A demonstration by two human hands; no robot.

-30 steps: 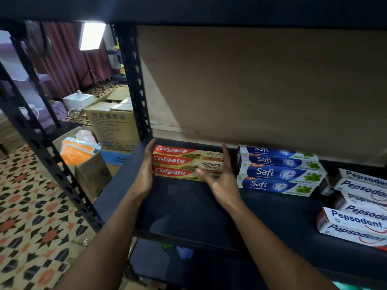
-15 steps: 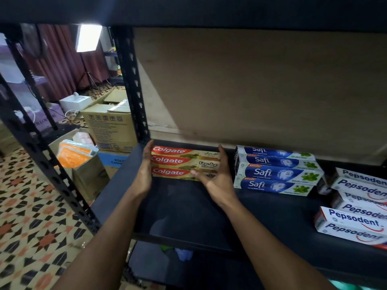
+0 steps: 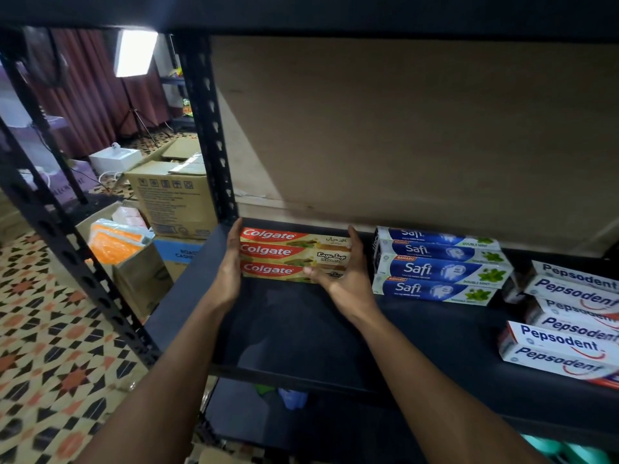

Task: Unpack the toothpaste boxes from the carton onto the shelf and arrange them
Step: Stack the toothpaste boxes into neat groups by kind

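Observation:
Three red and tan Colgate boxes [image 3: 288,252] lie side by side at the back left of the black shelf [image 3: 301,329]. My left hand [image 3: 231,266] presses flat against their left ends. My right hand [image 3: 348,272] cups their right ends, thumb across the front box. To the right lies a group of blue Safi boxes [image 3: 438,266], and further right several white Pepsodent boxes [image 3: 569,316] in stacks.
A black perforated upright [image 3: 207,128] stands just left of the Colgate boxes. A brown board [image 3: 402,128] backs the shelf. Beyond the shelf, cardboard cartons [image 3: 174,195] and an orange packet [image 3: 114,239] sit on the patterned floor. A studio light [image 3: 135,51] glows behind.
Both hands stay on the ends of the Colgate boxes. My right thumb has slid left across the front box. The boxes have hardly moved.

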